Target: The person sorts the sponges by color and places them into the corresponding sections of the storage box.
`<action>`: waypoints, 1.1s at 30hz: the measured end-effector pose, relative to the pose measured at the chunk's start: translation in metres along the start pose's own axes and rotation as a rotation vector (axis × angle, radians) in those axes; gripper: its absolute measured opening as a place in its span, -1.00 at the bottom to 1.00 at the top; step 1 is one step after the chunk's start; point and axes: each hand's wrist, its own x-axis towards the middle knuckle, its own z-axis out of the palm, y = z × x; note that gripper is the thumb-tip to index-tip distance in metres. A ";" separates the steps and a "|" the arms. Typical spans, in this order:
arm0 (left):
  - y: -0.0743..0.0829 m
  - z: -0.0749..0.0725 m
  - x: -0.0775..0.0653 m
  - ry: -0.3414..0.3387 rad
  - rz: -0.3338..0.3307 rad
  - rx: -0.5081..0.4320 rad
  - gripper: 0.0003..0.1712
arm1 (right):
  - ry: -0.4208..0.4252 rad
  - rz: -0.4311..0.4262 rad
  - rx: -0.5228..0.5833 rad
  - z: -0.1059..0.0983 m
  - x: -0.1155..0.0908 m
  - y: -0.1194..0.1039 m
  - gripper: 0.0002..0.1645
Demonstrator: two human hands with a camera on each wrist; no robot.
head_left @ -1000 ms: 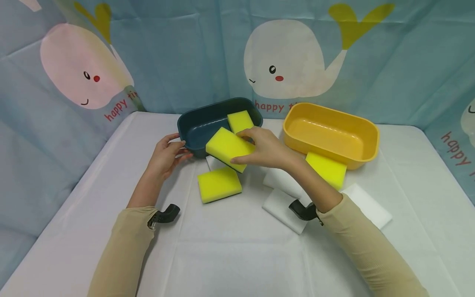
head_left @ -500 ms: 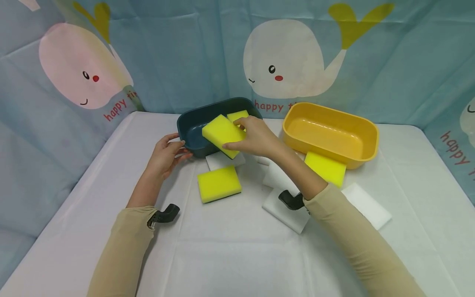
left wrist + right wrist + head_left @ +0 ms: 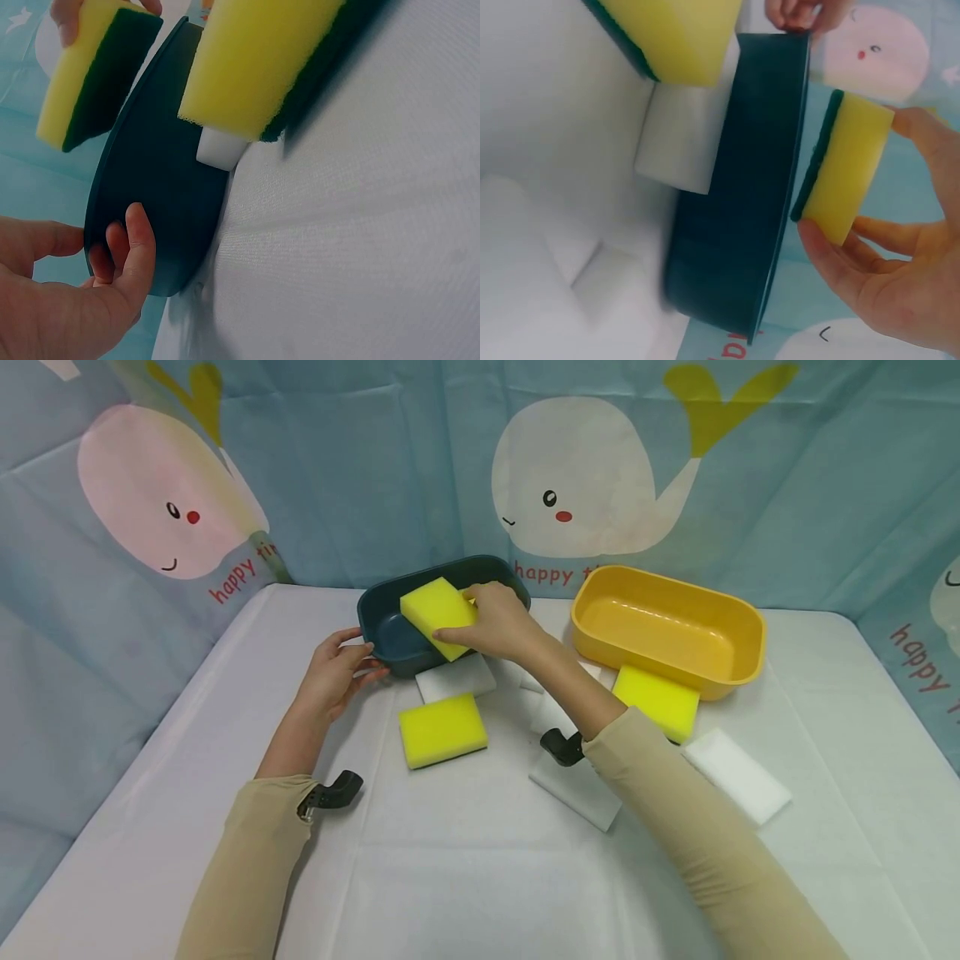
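Observation:
My right hand (image 3: 501, 620) pinches a yellow sponge (image 3: 437, 612) with a dark green scouring side between thumb and fingers. This sponge is over the dark teal bin (image 3: 382, 652), above its rim in both wrist views. At the bin's left end, my left hand (image 3: 341, 675) holds the rim, with several fingertips against the outer wall in the left wrist view. A second yellow sponge (image 3: 444, 731) lies on the table in front of the bin, by a white sponge block (image 3: 456, 678) that touches the bin's front wall. The bin's right interior is hidden behind my right hand.
To the right stands a yellow bin (image 3: 667, 664), with a yellow sponge (image 3: 660, 702) against its front. White blocks lie on the white-covered table, one block (image 3: 738, 775) at the right and another block (image 3: 577, 789) partly under my right forearm. A blue curtain (image 3: 420, 468) hangs behind.
My right hand has carried the yellow sponge away from me and slightly left, from the bin's front edge to over the bin. It now covers the sponge seen inside earlier. My left hand stays put.

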 end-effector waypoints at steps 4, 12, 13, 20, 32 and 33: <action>0.000 0.000 0.000 0.001 0.004 0.001 -0.30 | 0.005 0.021 -0.007 0.002 0.006 -0.002 -0.09; 0.000 0.000 0.000 0.010 0.007 0.005 -0.30 | 0.036 0.046 0.013 0.008 0.019 -0.007 -0.14; 0.000 0.000 0.000 0.010 0.007 0.007 -0.30 | 0.039 0.050 0.013 0.009 0.020 -0.008 -0.14; 0.000 0.000 0.000 0.005 0.008 0.014 -0.30 | 0.064 0.092 0.006 0.014 0.027 -0.011 -0.14; 0.000 -0.001 0.000 -0.006 0.014 0.001 -0.30 | 0.123 0.134 0.068 0.024 0.038 -0.012 -0.26; 0.000 -0.001 0.000 -0.006 0.014 0.000 -0.30 | 0.128 0.134 0.072 0.025 0.039 -0.012 -0.26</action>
